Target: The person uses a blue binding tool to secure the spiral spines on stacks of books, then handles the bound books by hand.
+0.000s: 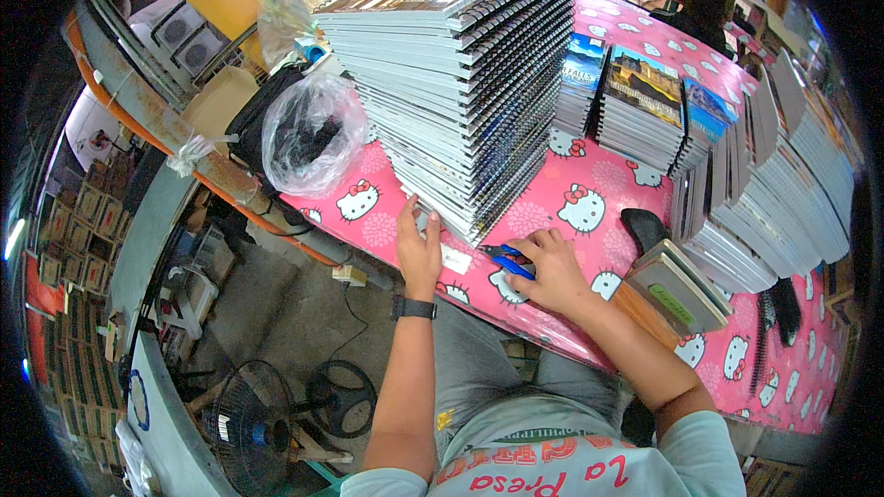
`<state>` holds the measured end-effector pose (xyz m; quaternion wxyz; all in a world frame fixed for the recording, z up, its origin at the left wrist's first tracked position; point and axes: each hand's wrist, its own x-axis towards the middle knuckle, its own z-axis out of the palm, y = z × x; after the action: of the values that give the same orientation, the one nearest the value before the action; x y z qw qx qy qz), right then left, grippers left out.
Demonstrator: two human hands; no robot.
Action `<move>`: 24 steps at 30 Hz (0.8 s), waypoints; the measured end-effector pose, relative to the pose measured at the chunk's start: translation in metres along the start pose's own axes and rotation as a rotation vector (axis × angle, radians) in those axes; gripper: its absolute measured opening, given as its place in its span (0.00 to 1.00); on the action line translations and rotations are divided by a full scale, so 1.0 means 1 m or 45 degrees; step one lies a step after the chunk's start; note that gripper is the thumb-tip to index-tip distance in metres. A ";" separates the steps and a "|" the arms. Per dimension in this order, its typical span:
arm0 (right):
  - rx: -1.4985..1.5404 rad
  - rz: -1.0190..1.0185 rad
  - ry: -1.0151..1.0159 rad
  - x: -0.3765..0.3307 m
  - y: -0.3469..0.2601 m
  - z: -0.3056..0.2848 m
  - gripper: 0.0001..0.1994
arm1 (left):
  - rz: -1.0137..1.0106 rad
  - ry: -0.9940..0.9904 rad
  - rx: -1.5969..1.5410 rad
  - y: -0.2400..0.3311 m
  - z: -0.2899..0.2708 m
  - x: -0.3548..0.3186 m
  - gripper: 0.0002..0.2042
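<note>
A tall stack of spiral-bound notebooks (433, 120) rises on the pink table, with black coil bindings along its right side. At the stack's lower left corner rests my left hand (420, 241), its fingers stretched out against the bottom notebooks. My right hand (552, 271) is closed around blue-handled pliers (512, 263) at the table's near edge. The pliers' dark jaws point toward the stack's bottom corner. A small white paper slip (455, 259) lies between my two hands.
Shorter notebook stacks (645, 110) stand behind at the right, beside leaning piles of bound books (773, 184). A brown box-like bundle (677, 290) sits near my right forearm. A clear plastic bag (313, 133) hangs at the left edge. A fan (253, 423) stands below, left.
</note>
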<state>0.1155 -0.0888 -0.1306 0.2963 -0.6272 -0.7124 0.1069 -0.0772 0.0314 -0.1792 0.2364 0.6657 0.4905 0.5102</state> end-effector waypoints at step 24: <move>-0.063 0.145 -0.202 0.010 -0.008 0.002 0.20 | 0.016 0.000 0.049 0.004 0.000 0.000 0.23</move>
<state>0.1074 -0.0806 -0.1251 0.2168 -0.6633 -0.6992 0.1552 -0.0760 0.0299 -0.1756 0.2204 0.6732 0.4959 0.5023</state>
